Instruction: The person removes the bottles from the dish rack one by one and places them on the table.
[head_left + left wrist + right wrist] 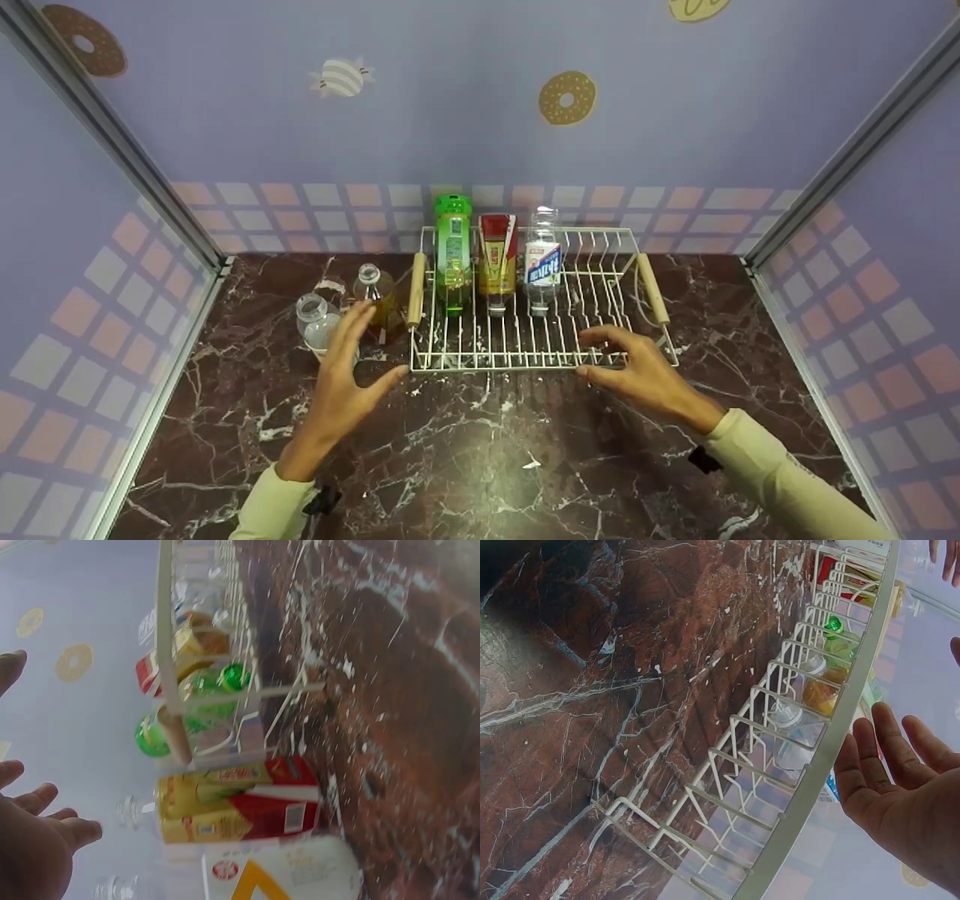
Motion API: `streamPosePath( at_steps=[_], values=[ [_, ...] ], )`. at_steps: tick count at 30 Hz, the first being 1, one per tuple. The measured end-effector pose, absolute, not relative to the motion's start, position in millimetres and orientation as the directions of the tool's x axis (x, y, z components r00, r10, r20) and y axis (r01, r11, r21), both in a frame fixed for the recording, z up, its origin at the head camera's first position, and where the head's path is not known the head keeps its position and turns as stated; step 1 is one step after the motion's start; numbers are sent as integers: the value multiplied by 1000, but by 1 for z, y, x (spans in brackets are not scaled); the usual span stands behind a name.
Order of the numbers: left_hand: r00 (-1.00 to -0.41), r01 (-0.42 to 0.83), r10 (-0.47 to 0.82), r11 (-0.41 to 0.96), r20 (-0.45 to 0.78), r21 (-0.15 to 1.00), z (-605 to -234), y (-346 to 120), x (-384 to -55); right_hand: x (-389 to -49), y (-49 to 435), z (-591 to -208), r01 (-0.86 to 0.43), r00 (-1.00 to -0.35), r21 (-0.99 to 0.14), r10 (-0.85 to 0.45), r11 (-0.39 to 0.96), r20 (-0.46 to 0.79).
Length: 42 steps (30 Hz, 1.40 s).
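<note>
- Right hand point(641, 367), seen on my head feed: thumb and fingers apart, gently bent at the front right of a cream wire dish rack with wooden side handles point(825, 754); my right wrist feed sets the fingers beside the top rail, but I cannot tell whether they touch.
- Left hand point(341, 390): fingers extended, thumb spread wide, near the rack's front left corner; my left wrist feed shows the fingertips apart from the rack and bottles.
- Beside the rack, a clear-necked plastic bottle in a red-and-gold wrapper point(240, 802) stands upright; my left wrist feed reads its label, which my head view mostly loses.
- Left of it, a clear wide-necked bottle with a white-and-orange label point(311, 311) is partly behind the hand in my head view and cut off at the left wrist frame's bottom.
- In the rack, left to right: a green plastic bottle point(452, 255), a red-and-gold labelled bottle point(497, 259) and a clear bottle with a white-and-blue label point(543, 262), tilted, necks low, bases toward the wall.
- Amber shows in the middle one on my right wrist feed; liquid or label, I cannot tell.
- All stand on a dark red-brown marbled surface point(487, 450).
</note>
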State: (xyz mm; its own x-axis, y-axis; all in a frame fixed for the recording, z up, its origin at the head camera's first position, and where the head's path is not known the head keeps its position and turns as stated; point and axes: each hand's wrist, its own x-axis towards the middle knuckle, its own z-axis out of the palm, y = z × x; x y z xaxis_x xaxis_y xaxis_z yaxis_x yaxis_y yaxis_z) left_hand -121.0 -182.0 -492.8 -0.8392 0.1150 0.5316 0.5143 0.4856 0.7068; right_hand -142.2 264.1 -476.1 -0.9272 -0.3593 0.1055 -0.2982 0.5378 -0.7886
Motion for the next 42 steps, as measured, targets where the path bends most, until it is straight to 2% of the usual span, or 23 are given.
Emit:
streamPosePath(
  at_steps=[9, 23, 42],
  values=[
    [-848, 524, 206, 469, 488, 711, -505, -167, -128, -146, 268, -479, -277, -932, -797, -352, 537, 87],
    [-942, 331, 228, 496, 247, 803, -515, -160, -136, -151, 272, -483, -320, -926, -775, -352, 546, 135],
    [-975, 170, 210, 498, 72, 851, -532, -156, -151, -156, 274, -489, -296, -932, -789, -343, 538, 116]
  ],
)
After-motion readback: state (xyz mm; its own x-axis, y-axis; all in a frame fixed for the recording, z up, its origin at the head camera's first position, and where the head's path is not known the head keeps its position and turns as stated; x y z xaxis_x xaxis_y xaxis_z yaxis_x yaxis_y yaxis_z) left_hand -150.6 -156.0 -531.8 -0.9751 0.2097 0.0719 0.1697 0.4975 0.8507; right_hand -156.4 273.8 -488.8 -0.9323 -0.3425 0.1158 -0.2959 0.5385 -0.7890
